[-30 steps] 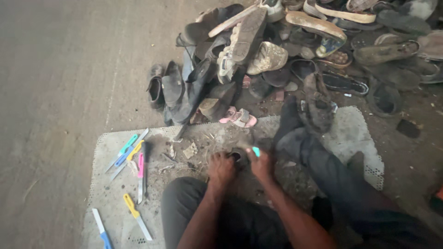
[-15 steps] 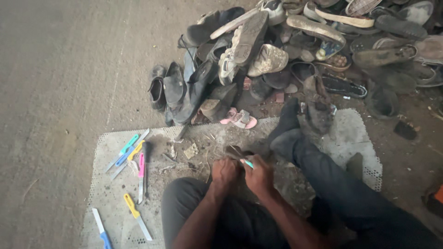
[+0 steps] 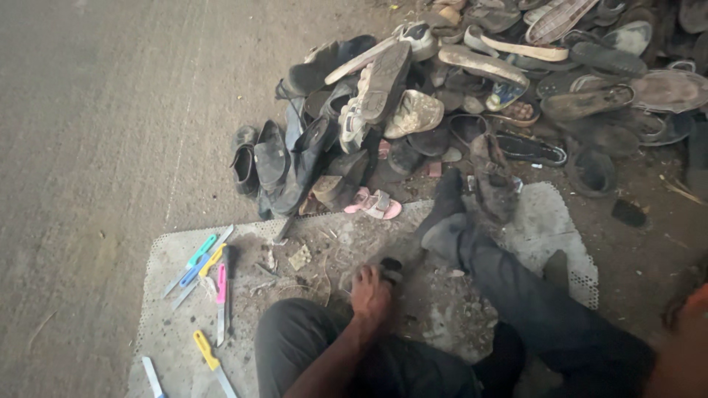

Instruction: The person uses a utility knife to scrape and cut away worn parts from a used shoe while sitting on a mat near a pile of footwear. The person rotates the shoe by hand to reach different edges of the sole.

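Left hand (image 3: 371,292) is resting alone on the perforated mat (image 3: 169,258), fingers curled down over a small dark scrap (image 3: 389,268) that is lying just beyond the fingertips, touching or nearly so; whether the fingers are pinching it cannot be told, since the knuckles are hiding the tips. Right hand is no longer beside the left: half a second ago both hands were working together over this same spot, the right one holding a small light-green object, and now only a blurred forearm (image 3: 682,346) is showing at the lower right edge, with the hand itself out of frame and its fingers not visible. Judging from this, the two-handed work on the scrap is pausing, with the left hand keeping the piece in place on the mat between the knees. The green object is not visible anywhere now. View is also sitting slightly lower and wider than before. Unchanged: the row of coloured-handled knives (image 3: 210,274) is lying at the mat's left side, well apart from the hand, and the heap of worn shoes and sandals (image 3: 457,96) is lying beyond the outstretched leg (image 3: 516,287)
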